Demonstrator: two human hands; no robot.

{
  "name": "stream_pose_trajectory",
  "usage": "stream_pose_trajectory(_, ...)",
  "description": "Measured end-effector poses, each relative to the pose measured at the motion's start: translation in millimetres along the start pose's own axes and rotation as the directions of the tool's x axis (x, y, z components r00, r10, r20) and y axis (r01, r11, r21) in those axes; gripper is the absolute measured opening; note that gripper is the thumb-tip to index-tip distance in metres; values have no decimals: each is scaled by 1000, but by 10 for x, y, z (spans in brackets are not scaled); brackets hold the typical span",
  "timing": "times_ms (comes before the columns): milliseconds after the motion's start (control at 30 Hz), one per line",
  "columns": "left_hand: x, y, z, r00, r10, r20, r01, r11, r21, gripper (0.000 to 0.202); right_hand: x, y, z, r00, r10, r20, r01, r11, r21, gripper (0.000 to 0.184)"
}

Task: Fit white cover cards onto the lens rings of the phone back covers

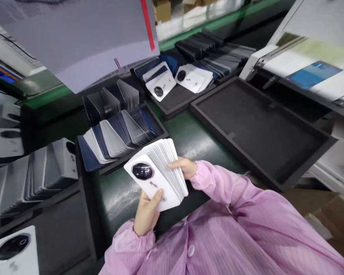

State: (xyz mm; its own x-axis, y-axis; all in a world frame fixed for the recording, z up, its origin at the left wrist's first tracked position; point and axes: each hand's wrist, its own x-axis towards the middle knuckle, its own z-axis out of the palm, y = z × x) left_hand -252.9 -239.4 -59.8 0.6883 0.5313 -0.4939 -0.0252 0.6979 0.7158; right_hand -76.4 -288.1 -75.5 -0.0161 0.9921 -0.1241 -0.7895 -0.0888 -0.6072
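A fanned stack of thin white phone-shaped panels [157, 172] is held between my two hands above the dark green work surface. The front panel bears a black polygonal camera print and small dark lettering. My left hand [149, 210] grips the lower left of the stack, thumb on the front panel. With its thumb on the edges of the fanned panels, my right hand [183, 167] closes around the right side; its other fingers are mostly hidden behind. Just beyond the stack, rows of blue and white panels [120, 133] lean in a black tray [164, 134].
At right lies a black tray [263, 122] beside a white machine [312, 72]. More white panels [163, 82] lie in a tray at the back. Grey-edged panels [34, 175] fill part of the left tray. A printed sheet [83, 42] hangs at upper left.
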Motion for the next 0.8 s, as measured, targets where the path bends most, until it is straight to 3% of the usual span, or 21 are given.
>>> stream_pose_trajectory(267, 13, 87, -59, 992, -128, -7, 127, 989, -80, 52, -8, -54, 32, 997, 14, -71, -12, 1000, 24, 46)
stream_pose_trajectory(567, -23, 19, -106, 993, -70, 92, 76, 996, -56, 43, -138, -230, 133, 976, -217, -5, 212, 955, -208, 46)
stream_pose_trajectory(800, -76, 24, -92, 994, -91, 67, 94, 994, -54, 44, -169, -313, 168, 962, -252, 104, 272, 872, -407, 51)
